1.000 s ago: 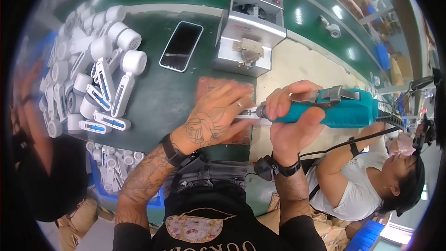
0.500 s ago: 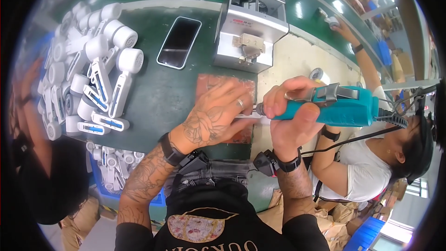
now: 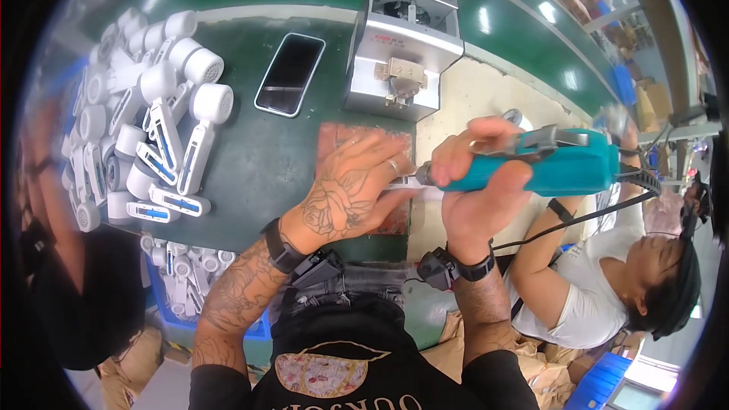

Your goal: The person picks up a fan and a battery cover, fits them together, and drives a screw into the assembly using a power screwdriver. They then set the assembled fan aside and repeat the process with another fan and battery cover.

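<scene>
My left hand [image 3: 345,193] is closed around a slim white plastic part [image 3: 408,181], pressing it against a reddish-brown pad [image 3: 395,222]. Most of that part is hidden beneath the fingers. In my right hand [image 3: 482,209] lies a teal electric screwdriver [image 3: 566,167], gripped level with thumb and fingers wrapped round it. Its nose points left and meets the end of the white part, close to my left fingertips; the bit's exact contact cannot be made out.
White round-headed handles [image 3: 196,156] are heaped on the left of the green table. A phone [image 3: 290,76] and a grey metal machine [image 3: 406,53] stand behind my hands. A blue crate [image 3: 262,326] of similar pieces sits below. A co-worker [image 3: 577,288] is close on the right; another person is at left.
The co-worker's outstretched arm on the right has drawn back toward the body. My view has shifted slightly; both my hands keep nearly the same hold on the screwdriver and white part.
</scene>
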### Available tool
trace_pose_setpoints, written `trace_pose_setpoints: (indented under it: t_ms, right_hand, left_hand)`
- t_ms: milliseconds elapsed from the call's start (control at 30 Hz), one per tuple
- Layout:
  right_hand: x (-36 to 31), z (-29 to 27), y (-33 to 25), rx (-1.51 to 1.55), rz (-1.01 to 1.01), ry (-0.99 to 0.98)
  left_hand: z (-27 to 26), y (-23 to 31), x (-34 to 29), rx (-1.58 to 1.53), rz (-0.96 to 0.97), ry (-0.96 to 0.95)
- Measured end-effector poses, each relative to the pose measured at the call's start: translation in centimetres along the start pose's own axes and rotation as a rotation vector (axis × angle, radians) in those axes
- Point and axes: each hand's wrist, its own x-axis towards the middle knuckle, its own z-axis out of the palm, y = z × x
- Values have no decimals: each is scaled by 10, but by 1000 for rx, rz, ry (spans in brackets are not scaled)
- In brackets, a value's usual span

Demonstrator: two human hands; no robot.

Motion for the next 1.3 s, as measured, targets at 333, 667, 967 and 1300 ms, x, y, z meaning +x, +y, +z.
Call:
trace_pose_setpoints:
  t_ms: [333,667,967,1300]
  right_hand:
    - [77,25,26,-31,-87,55]
    - [84,31,47,-21,-69,31]
    - [32,2,9,-13,67,8]
    - [22,-10,20,-28,63,-30]
  left_hand:
    - [-12,-4,-4,125,-52,-65]
    - [-12,-4,-3,165,-39,-103]
    - [-11,-6,-5,118,-40,-97]
    - [-11,-6,-5,128,-79,-161]
